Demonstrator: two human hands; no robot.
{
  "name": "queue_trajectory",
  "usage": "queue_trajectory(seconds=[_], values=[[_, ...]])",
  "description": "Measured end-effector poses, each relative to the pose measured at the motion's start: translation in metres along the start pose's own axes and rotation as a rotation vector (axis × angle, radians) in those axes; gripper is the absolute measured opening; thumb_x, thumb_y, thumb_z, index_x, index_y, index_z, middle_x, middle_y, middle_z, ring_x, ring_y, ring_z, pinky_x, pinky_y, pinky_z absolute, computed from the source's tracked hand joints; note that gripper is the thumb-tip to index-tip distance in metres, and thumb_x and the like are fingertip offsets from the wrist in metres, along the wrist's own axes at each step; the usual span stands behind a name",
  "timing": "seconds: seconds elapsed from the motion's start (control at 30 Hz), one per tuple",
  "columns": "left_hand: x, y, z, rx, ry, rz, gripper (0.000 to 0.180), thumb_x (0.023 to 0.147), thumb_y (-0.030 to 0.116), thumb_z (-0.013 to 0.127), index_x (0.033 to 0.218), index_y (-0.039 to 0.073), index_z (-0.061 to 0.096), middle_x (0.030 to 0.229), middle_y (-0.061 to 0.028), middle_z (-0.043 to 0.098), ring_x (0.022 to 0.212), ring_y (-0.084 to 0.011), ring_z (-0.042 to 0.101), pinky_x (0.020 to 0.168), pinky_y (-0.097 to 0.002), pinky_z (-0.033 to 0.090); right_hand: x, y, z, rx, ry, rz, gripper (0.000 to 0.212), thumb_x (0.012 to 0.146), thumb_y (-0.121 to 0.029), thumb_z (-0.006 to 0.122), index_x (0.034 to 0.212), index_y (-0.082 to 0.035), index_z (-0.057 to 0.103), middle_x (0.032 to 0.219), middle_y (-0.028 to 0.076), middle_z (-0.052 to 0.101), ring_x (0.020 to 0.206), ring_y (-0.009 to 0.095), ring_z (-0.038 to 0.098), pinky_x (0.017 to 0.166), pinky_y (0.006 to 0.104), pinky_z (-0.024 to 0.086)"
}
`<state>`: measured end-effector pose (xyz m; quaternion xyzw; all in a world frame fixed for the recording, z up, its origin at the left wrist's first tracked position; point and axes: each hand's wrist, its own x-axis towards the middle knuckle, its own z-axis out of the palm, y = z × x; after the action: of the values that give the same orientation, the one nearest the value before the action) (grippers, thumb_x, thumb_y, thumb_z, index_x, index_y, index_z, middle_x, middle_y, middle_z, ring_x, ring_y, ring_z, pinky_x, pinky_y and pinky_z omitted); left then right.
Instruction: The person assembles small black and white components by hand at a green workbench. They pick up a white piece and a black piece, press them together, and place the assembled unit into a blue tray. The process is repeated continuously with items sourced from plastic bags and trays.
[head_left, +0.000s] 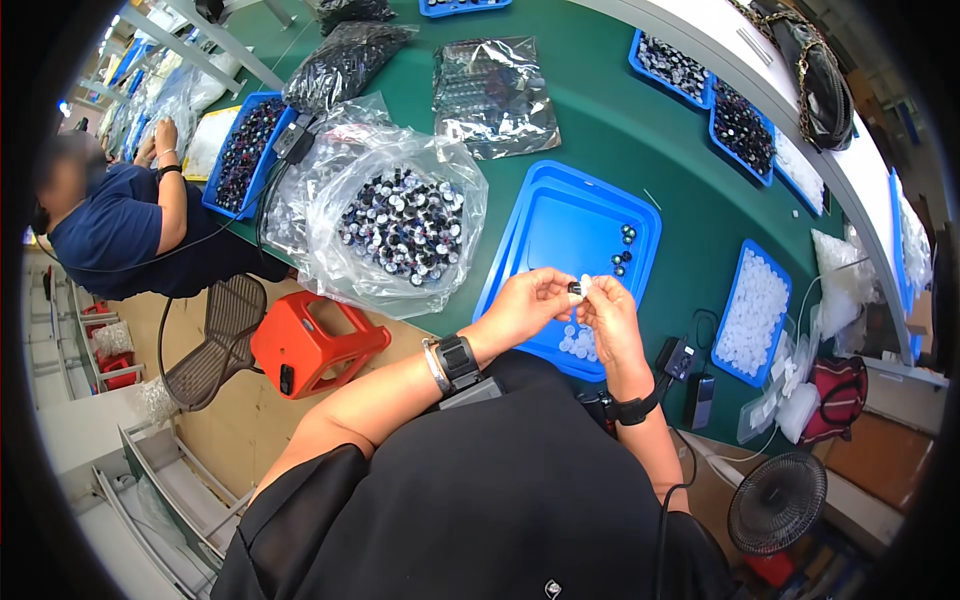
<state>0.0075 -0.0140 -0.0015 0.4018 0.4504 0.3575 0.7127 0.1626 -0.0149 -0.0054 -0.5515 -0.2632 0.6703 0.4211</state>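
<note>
Above a blue tray, both my hands are brought together with fingertips nearly touching. My left hand pinches a small black piece. Between the fingers of my right hand is a small whitish cap, against or very close to the black piece; whether they are joined I cannot tell. Several dark shiny round pieces lie at the tray's right side. Several translucent white caps sit at its near end, below my hands.
Left of the tray lies an open clear bag of black-and-clear pieces. A blue tray of white caps stands at right. Beyond are a flat plastic bag and filled trays. A red stool and a seated person are at left.
</note>
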Motion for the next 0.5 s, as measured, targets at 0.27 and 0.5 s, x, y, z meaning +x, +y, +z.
queue_trajectory(seconds=[0.27, 0.5], values=[[-0.002, -0.001, 0.001, -0.076, -0.023, -0.012, 0.022, 0.089, 0.01, 0.061, 0.106, -0.004, 0.057, 0.09, -0.0083, 0.065, 0.08, -0.0131, 0.064, 0.073, -0.0254, 0.053, 0.002, 0.013, 0.0, -0.025, -0.109, -0.175, 0.013, 0.096, -0.017, 0.05, 0.09, -0.008, 0.044, 0.073, -0.002, 0.046, 0.059, 0.006, 0.042, 0.052, 0.0218, 0.038], [-0.005, 0.0, -0.003, -0.415, -0.064, -0.13, 0.023, 0.091, 0.018, 0.059, 0.104, -0.001, 0.059, 0.092, -0.0068, 0.064, 0.082, -0.0133, 0.063, 0.077, -0.0243, 0.052, 0.0, 0.008, 0.013, -0.018, -0.083, -0.238, 0.013, 0.096, -0.019, 0.05, 0.093, -0.008, 0.044, 0.081, -0.001, 0.05, 0.065, 0.005, 0.044, 0.055, 0.0203, 0.038]])
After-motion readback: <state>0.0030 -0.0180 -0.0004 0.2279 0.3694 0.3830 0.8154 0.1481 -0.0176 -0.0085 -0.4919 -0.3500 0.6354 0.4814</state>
